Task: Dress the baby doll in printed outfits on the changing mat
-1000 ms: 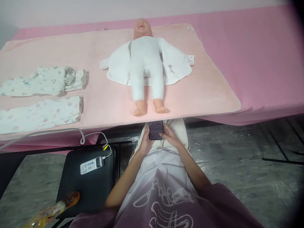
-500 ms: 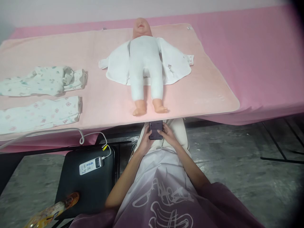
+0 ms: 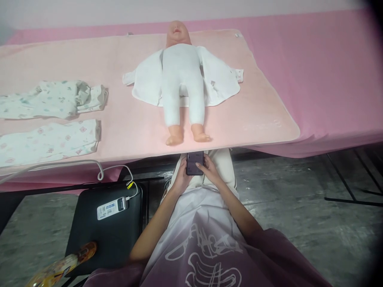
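Observation:
A dark smartphone (image 3: pixel 194 164) rests between my hands over my lap, just below the table's front edge. My left hand (image 3: pixel 181 175) is wrapped round its left side. On the other side, my right hand (image 3: pixel 210 168) grips the phone's right edge, its thumb lying over the screen. Beyond the edge a baby doll (image 3: pixel 183 75) lies on its back, feet towards me. The doll has a white cloth body, and a white baby shirt (image 3: pixel 220 81) is spread open under it, with a sleeve out at each side.
Folded printed baby clothes (image 3: pixel 44 99) lie on the peach mat (image 3: pixel 251 107) at left. A black stool (image 3: pixel 86 227) holds a white power bank (image 3: pixel 110 208) with a cable (image 3: pixel 98 163) running to it. A bottle (image 3: pixel 60 267) stands out at lower left. Black metal legs (image 3: pixel 341 175) show at right.
My right thumb has moved up and left over the phone's screen, and my left thumb has drawn back to its side. The view has shifted slightly; the doll and clothes lie as before.

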`<state>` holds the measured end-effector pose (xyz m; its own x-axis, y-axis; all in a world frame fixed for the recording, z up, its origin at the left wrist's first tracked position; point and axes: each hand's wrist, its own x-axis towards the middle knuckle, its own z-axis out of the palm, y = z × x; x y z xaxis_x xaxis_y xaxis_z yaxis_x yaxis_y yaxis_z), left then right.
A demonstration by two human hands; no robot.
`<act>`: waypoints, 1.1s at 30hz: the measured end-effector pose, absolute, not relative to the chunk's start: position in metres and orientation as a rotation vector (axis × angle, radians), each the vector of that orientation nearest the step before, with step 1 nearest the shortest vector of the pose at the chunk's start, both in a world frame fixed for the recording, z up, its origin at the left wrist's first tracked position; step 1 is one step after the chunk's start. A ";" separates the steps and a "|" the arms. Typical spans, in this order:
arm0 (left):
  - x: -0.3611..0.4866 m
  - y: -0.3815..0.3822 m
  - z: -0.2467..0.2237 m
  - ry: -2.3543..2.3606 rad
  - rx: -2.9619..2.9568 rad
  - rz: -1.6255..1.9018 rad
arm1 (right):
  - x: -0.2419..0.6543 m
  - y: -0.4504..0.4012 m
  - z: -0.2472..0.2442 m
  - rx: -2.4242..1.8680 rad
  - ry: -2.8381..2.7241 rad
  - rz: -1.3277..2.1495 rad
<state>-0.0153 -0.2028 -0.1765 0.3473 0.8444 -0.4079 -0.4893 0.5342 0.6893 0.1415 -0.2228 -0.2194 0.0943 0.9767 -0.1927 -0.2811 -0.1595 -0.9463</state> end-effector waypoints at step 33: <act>-0.014 -0.202 -0.186 0.930 0.514 0.941 | 0.161 -0.227 -0.224 -1.043 -0.947 1.496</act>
